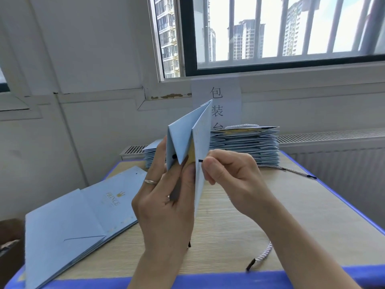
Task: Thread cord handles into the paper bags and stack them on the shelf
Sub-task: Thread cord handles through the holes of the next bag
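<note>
I see a wood-grain bench [291,215] with blue edging [208,280] standing before a white wall [93,49]. Above it, a dark-framed window [190,38] with upright bars [257,26] lets in bright daylight, and tall towers [245,40] stand outside. A paper sign [216,101] with black characters hangs below the sill, beside flaking paint [170,95]. A white radiator [333,159] runs along the wall at right.

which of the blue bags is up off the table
The bag held upright in the left hand, the right hand pinching a cord tip at it. The rest lie flat: the front-left pile and the far stack.
</note>
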`<action>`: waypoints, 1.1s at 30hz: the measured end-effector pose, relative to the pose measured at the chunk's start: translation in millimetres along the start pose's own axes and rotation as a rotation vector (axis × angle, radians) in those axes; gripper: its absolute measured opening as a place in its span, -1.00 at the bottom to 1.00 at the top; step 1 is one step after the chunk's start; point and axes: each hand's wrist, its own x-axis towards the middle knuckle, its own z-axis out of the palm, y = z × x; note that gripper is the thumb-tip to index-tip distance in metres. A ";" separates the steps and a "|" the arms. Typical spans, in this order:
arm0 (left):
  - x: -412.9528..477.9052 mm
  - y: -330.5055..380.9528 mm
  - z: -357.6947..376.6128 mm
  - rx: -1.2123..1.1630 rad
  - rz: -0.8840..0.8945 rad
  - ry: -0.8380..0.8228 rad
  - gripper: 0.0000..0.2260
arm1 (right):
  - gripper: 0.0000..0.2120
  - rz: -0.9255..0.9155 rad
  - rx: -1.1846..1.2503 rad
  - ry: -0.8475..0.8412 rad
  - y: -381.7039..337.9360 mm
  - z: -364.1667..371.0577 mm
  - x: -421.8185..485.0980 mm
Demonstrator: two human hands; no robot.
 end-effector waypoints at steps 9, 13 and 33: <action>3.2 9.6 -3.3 -0.070 -0.065 -0.083 -0.73 | -0.72 -0.024 0.018 0.001 4.0 -0.2 0.7; 5.2 20.9 -5.7 -0.259 -0.293 -0.113 -0.82 | -0.67 -0.026 0.023 -0.012 7.6 -1.0 1.0; 1.4 6.8 -9.6 -0.045 -0.123 -0.044 -0.81 | -0.53 -0.037 -0.353 -0.093 17.4 1.7 -17.7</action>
